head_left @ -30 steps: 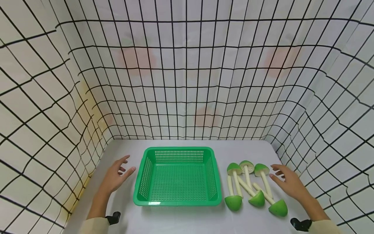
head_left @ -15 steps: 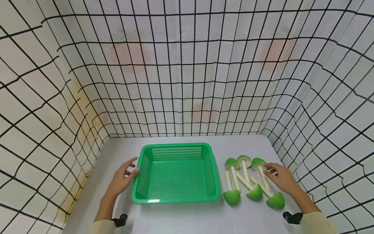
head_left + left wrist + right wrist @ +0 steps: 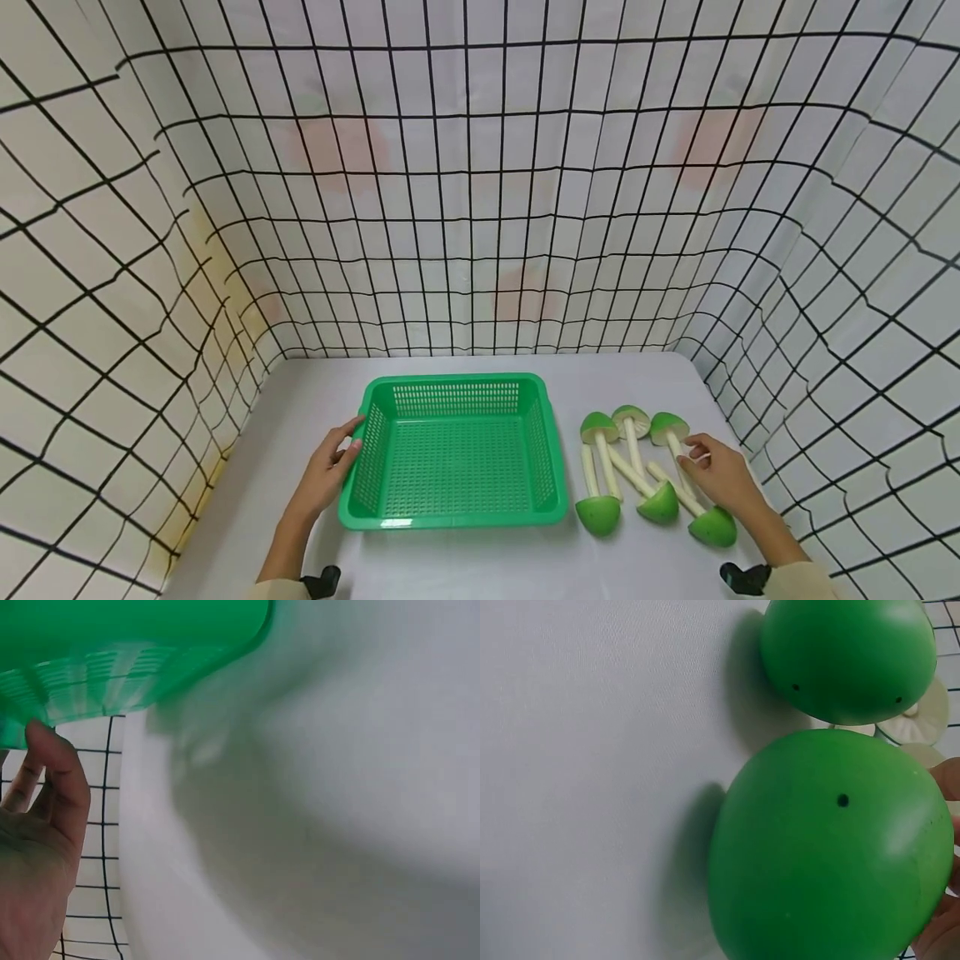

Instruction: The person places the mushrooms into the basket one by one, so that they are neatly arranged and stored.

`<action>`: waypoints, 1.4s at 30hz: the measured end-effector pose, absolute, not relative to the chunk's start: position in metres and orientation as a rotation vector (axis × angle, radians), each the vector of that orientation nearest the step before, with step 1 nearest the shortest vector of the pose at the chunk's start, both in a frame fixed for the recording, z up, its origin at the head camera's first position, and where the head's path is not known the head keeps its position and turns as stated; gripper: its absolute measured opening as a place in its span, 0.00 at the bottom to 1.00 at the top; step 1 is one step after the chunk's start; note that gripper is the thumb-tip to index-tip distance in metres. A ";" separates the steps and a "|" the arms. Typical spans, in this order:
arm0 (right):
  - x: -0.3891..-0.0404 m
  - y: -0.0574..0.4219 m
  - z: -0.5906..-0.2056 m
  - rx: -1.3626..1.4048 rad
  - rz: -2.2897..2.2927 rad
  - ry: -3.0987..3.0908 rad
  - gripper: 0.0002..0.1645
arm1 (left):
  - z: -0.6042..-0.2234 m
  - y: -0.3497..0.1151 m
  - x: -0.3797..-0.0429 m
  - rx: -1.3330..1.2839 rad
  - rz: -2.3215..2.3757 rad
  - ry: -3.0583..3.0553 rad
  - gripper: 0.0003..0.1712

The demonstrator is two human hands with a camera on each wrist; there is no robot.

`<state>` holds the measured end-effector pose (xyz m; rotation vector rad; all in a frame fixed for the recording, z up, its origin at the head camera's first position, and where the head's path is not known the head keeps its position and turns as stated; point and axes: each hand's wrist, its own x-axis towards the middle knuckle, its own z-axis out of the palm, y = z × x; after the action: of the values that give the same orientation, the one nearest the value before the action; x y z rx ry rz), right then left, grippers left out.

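Observation:
My left hand (image 3: 327, 469) is at the left side of a green plastic basket (image 3: 452, 523), thumb and fingertips right at its rim. In the left wrist view the thumb (image 3: 64, 776) meets the basket's edge, with the other fingers partly hidden behind it. On the right, my right hand (image 3: 720, 473) is over the rightmost toy mushroom with a green cap (image 3: 666, 427). Its thumb overlaps the pale stem, while the index finger stays a little apart from the thumb. A nearby mushroom's green cap (image 3: 829, 847) covers much of the right wrist view and hides most of the hand.
Several more green-capped mushrooms (image 3: 597, 515) lie in a loose cluster right of the basket, stems crossing, caps at both ends. The white table (image 3: 465, 562) is bounded by black grid netting (image 3: 480, 275) over pale cloth at the back and sides.
My left hand has moved right, up to the basket's rim. The right hand has moved left, from beside the cluster to over the rightmost mushroom's stem.

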<state>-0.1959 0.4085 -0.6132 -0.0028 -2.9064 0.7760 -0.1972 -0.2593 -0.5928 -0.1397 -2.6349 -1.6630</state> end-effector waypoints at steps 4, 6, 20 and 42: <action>-0.196 0.408 -0.615 -0.020 0.786 -2.931 0.26 | -0.592 -0.254 -0.195 -0.071 -1.663 -2.642 0.29; -0.196 0.408 -0.616 -0.019 0.794 -2.950 0.27 | -0.593 -0.252 -0.195 -0.042 -1.649 -2.643 0.29; -0.201 0.408 -0.630 -0.064 0.819 -3.061 0.31 | -0.598 -0.249 -0.199 0.168 -1.849 -2.522 0.26; -0.200 0.409 -0.620 -0.030 0.810 -3.003 0.29 | -0.602 -0.244 -0.201 0.195 -1.886 -2.445 0.24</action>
<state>-0.1995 0.4093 -0.6200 -0.0299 -3.0032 0.8097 -0.2007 -0.2441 -0.6017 0.1954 -2.4453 -1.8859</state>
